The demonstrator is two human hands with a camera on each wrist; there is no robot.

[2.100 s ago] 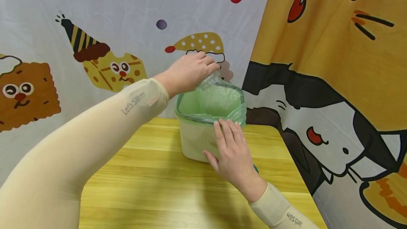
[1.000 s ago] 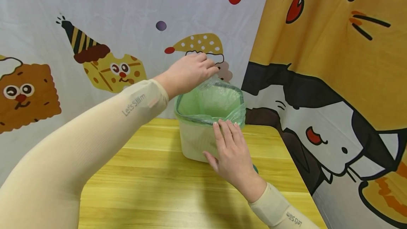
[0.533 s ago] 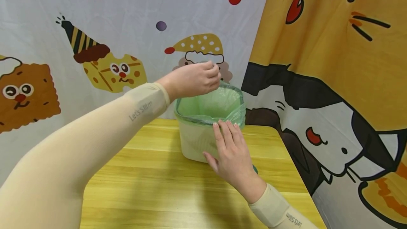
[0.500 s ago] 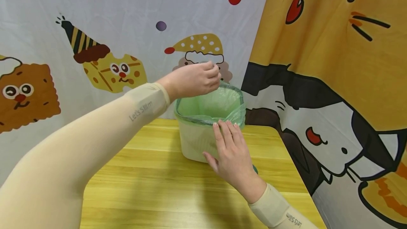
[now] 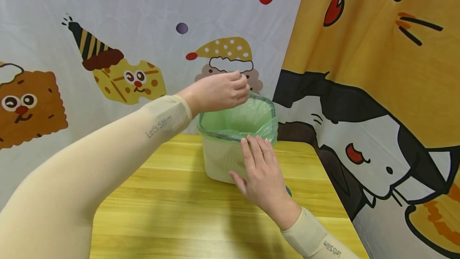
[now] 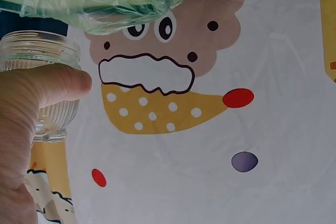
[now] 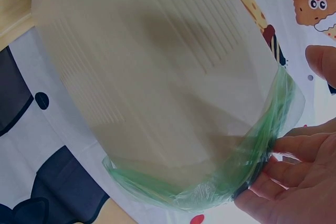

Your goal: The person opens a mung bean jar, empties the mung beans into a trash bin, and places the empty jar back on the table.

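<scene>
A cream bin (image 5: 221,159) stands on the table, its rim lined with a thin green plastic bag (image 5: 248,117). Over the bin's far left side, my left hand (image 5: 225,91) grips a clear ribbed glass jar (image 6: 39,51), hidden behind the hand in the head view. The left wrist view, where the backdrop appears inverted, has the jar's threaded mouth on the bag's side. My right hand (image 5: 264,175) rests its fairly straight fingers on the bag-covered near rim, thumb spread apart. Up close, those fingertips (image 7: 252,195) touch the bag's edge.
The wooden table (image 5: 172,215) runs under the bin, with a rounded far right corner. A small teal piece (image 5: 289,190) peeks out beside my right wrist. Cartoon-printed curtains (image 5: 143,3) hang close behind the table and along its right side.
My left hand has turned and dropped slightly, so the clear thing seen beneath its fingers earlier is now hidden in the head view. The right hand and bin have stayed in place.
</scene>
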